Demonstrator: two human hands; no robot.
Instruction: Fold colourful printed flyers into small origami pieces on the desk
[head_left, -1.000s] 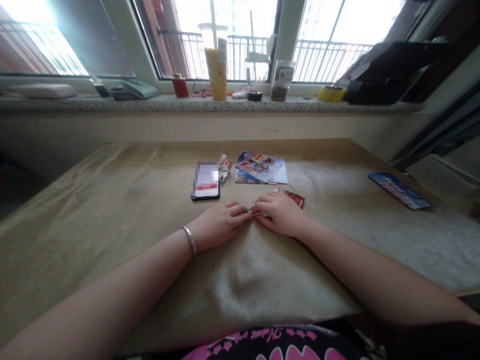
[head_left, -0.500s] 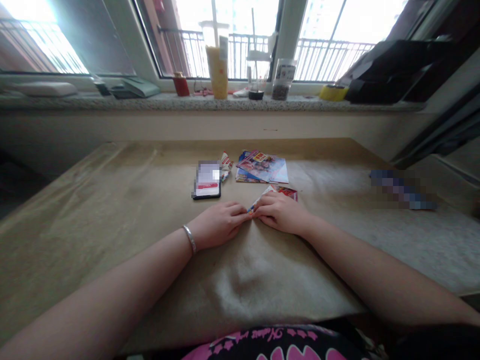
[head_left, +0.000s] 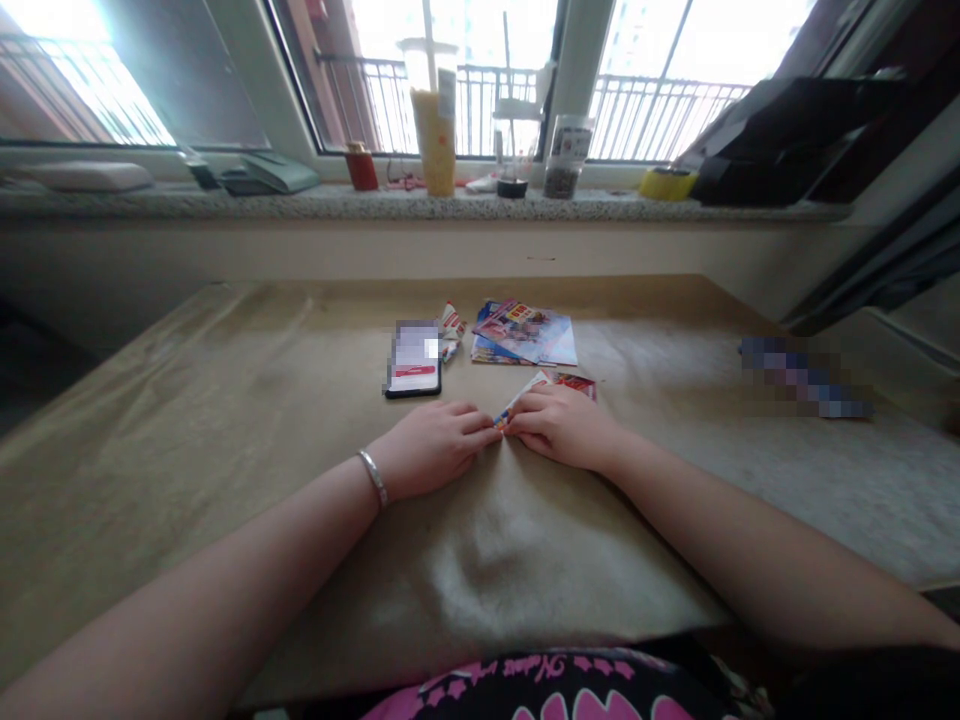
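Observation:
My left hand [head_left: 433, 448] and my right hand [head_left: 561, 425] rest side by side on the tan cloth-covered table [head_left: 225, 420], fingertips meeting at the middle. Both pinch a small printed paper piece [head_left: 525, 392], coloured red, white and blue, which sticks up and away from my right fingers. A silver bracelet [head_left: 370, 476] circles my left wrist. Just beyond the hands lie a black phone [head_left: 413, 364], a crumpled scrap of printed paper [head_left: 451, 327] and a short stack of colourful printed sheets [head_left: 525, 336].
A blurred flat item [head_left: 806, 378] lies at the table's right side. The stone windowsill [head_left: 300, 205] behind holds a tall yellow drink cup [head_left: 434, 120], a red container [head_left: 361, 168], a jar [head_left: 562, 158], a yellow tape roll [head_left: 664, 184] and a black device [head_left: 787, 130].
The paper piece has lifted and tilted upward from under my right fingers. Both hands have shifted slightly away from me; otherwise they stay together at the same spot.

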